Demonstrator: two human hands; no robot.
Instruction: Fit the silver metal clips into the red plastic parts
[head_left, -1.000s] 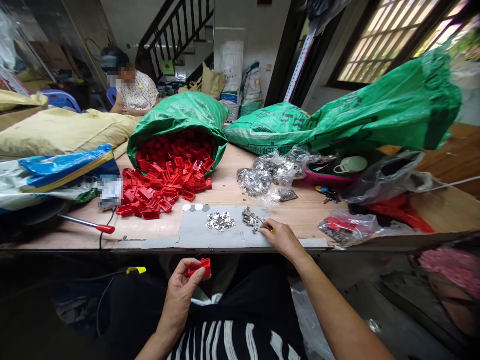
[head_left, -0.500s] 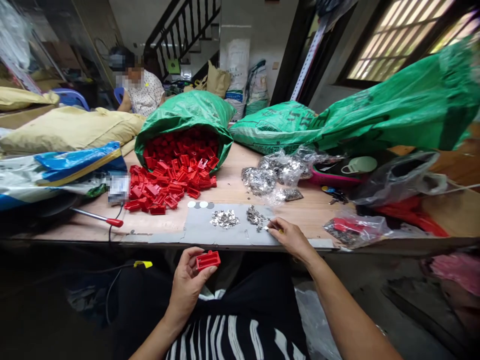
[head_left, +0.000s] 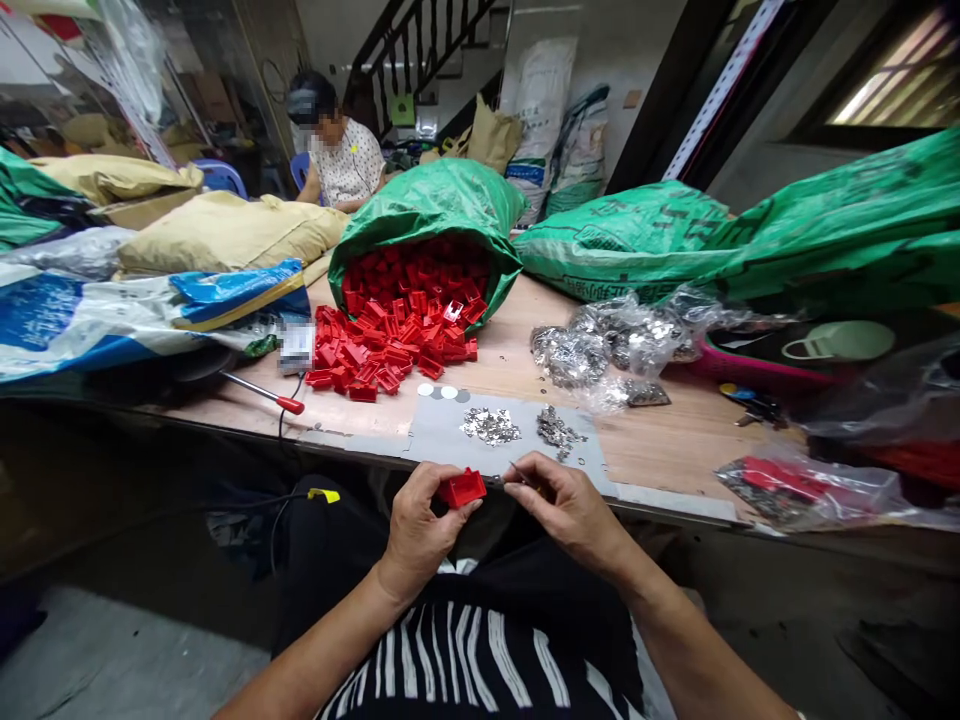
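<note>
Red case [head_left: 466, 487] glossy plastic; pieces [head_left: 491, 426] shiny metal.

A: Which hues occupy the centre of the frame?
B: Bright red for the small part [head_left: 465, 487] and the heaped parts [head_left: 375, 345]; green for the central sack [head_left: 435, 205].
A: And just right of centre?
B: Shiny silver for the left metal pile [head_left: 491, 426], darker grey for the right metal pile [head_left: 556, 428], against a plain pale-grey sheet [head_left: 517, 458].
A: Patterns?
B: White stripes on a black garment [head_left: 450, 650], lower centre; dark dots on a white shirt [head_left: 345, 160], upper left; black lettering on a green printed sack [head_left: 637, 240], upper right.
</note>
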